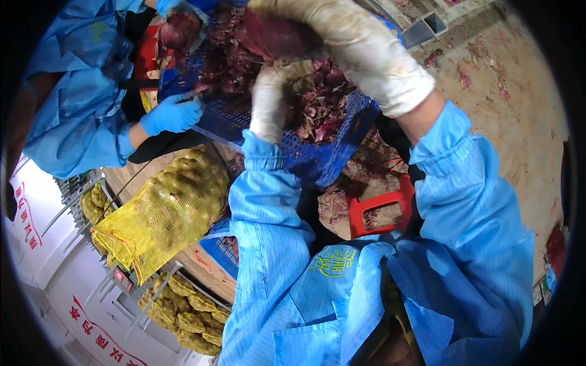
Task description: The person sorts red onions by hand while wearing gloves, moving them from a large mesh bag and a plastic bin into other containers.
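A large red onion (279,34) is at the top centre, blurred by motion. My right hand (316,16), in a soiled white glove, reaches over its top and right side, with the fingers curled round it. Just below the onion is my left hand (290,75), gloved too; its fingers are blurred, and whether they grip the onion cannot be told. Under both hands a blue perforated plastic crate (329,158) holds red onions and a heap of loose dry onion skins (316,114).
At the left a co-worker in blue gloves holds a red onion (178,31). A filled yellow mesh sack (183,196) stands nearer. A red plastic stool (382,206) is below the crate. More filled sacks (183,315) are stacked lower left. A metal tube frame (423,31) stands upper right.
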